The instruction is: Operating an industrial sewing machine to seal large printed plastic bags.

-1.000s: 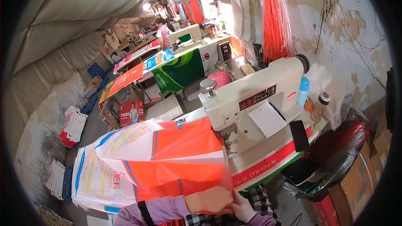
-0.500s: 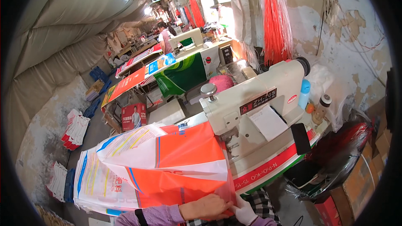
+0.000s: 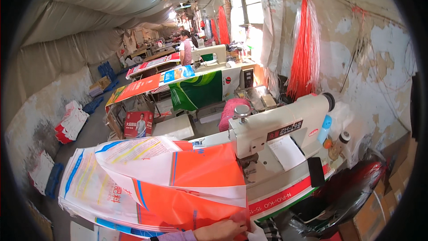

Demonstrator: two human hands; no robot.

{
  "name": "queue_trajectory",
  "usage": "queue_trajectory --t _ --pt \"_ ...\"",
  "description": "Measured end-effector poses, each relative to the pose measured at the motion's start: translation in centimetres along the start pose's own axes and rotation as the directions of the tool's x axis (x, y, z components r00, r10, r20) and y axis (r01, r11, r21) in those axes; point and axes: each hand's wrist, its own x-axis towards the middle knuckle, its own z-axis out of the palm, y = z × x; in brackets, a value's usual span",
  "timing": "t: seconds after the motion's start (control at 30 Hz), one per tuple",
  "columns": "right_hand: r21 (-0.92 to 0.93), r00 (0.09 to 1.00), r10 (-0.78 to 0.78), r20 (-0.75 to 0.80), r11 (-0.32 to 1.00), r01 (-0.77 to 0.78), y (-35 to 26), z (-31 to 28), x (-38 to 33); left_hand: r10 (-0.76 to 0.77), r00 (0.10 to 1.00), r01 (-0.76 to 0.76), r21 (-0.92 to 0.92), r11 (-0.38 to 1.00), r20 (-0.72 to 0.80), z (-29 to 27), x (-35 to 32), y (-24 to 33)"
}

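A large orange and white printed sack (image 3: 207,165) spreads over the table of a cream sewing machine (image 3: 272,127). Its right edge runs beside the machine's needle area. At the lower edge of the picture my left hand (image 3: 223,230) is closed on the sack's near right corner, fingers curled over the orange material. Just beside it, my right hand (image 3: 257,233) in a white glove is mostly cut off by the frame; the part that shows is pressed to the same corner.
On the machine table are a white paper pad (image 3: 286,152), a black phone (image 3: 316,172), a blue bottle (image 3: 324,129) and a flask (image 3: 340,141). Red and white strands (image 3: 304,53) hang on the wall. Beyond, a person (image 3: 186,50) stands near another sewing machine (image 3: 209,56). Boxes lie at lower right.
The view has shifted, so my hands sit lower and the right one is nearly out of the picture. The sack's corner stays between my hands; its folds have shifted slightly.
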Motion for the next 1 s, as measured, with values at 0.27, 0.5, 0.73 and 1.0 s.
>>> queue_trajectory --t 0.27,0.5,0.73,1.0 --pt "0.025 0.999 -0.024 0.027 0.999 0.023 -0.6 0.1 0.2 -0.044 0.993 0.034 -0.097 0.995 -0.11 3.0 -1.5 -1.2" --pt "-0.046 0.996 -0.051 0.071 0.998 0.054 -1.3 0.0 0.0 0.008 0.98 -0.037 -0.143 0.989 -0.199 4.0 -2.3 -1.4" --pt "0.012 0.999 0.03 -0.042 0.999 -0.03 -1.3 1.2 -1.1 0.016 0.994 -0.021 -0.045 0.999 -0.109 3.2 -3.2 -0.6" --pt "-0.205 0.997 0.013 -0.077 0.978 -0.028 -6.9 1.7 2.4 -0.144 0.968 0.107 0.181 0.978 0.204 2.6 0.6 0.0"
